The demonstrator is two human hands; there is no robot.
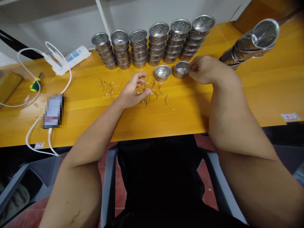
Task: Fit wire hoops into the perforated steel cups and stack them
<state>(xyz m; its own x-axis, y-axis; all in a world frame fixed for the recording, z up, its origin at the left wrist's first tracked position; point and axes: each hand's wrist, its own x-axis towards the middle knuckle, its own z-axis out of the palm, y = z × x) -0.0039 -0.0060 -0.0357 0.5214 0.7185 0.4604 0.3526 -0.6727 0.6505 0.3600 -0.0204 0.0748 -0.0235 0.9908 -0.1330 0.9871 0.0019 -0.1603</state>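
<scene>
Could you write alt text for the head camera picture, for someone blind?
A person's right hand is at the rim of a small holed metal cup on a yellow table, next to another cup. The left hand is open by scattered thin curved wires. Six upright stacks of similar cups stand behind, with a phone at left.

Plain black clothing (161, 180) worn over torso and lap — matte, few folds shown, top and trousers not told apart. Both arms seen bare, crease shown at each elbow. Left upper arm (71, 190) marked by small irregular streak and tiny dot. Left hand (133, 91) and right hand (204, 70) uncovered — left thumbnail seen, right fingers partly hidden.
</scene>
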